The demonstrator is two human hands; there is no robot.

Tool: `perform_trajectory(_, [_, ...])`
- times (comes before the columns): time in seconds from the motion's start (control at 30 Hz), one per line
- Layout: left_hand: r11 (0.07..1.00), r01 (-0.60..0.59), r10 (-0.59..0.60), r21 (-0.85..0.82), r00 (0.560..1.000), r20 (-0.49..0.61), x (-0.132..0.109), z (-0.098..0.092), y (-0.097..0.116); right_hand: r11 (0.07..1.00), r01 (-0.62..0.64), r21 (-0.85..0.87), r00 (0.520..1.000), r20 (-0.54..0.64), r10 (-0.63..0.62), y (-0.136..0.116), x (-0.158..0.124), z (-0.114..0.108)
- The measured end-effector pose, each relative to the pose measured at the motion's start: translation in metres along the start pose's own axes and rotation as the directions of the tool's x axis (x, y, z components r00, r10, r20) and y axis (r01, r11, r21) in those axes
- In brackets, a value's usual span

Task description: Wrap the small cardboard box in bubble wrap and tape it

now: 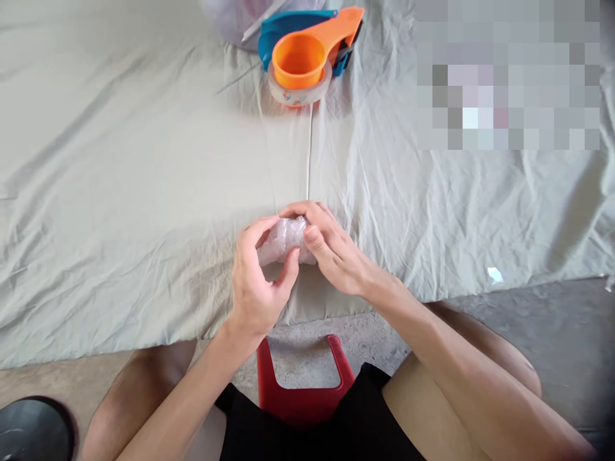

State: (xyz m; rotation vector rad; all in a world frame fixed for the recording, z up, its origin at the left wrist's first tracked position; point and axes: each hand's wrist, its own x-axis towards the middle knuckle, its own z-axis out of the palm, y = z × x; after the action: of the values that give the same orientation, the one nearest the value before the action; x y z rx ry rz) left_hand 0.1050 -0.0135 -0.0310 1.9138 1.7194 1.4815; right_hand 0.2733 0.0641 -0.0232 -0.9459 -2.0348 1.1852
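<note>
Gripping the bubble-wrapped bundle (283, 240) just below the tape dispenser (307, 57), both hands, left hand (257, 282) and right hand (331, 246), should keep the wrap pinched tight.

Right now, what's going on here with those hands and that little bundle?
A seated person holds a small bundle wrapped in bubble wrap between both hands, just above a wrinkled grey cloth. The left hand grips it from below, the right hand covers its top and side. A strip of clear tape runs from the bundle back to an orange and blue tape dispenser lying farther off on the cloth.
</note>
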Motion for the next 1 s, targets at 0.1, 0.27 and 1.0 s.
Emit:
perform_trajectory(0.1, [1.000, -0.001, 0.002, -0.023, 1.000, 0.021, 0.002, -0.005, 0.001, 0.994, -0.007, 0.105, 0.983, -0.181, 0.026, -0.002, -0.006, 0.000])
perform_trajectory(0.27, [0.998, 0.027, -0.020, -0.063, 0.994, 0.105, 0.003, -0.011, 0.004, 0.998, 0.038, -0.043, 0.913, -0.404, -0.052, -0.019, -0.019, 0.014])
perform_trajectory(1.0, [0.964, 0.240, -0.261, 0.114, 0.935, 0.240, -0.011, -0.025, -0.002, 0.996, 0.014, -0.090, 0.996, -0.087, -0.021, -0.017, -0.019, 0.006])
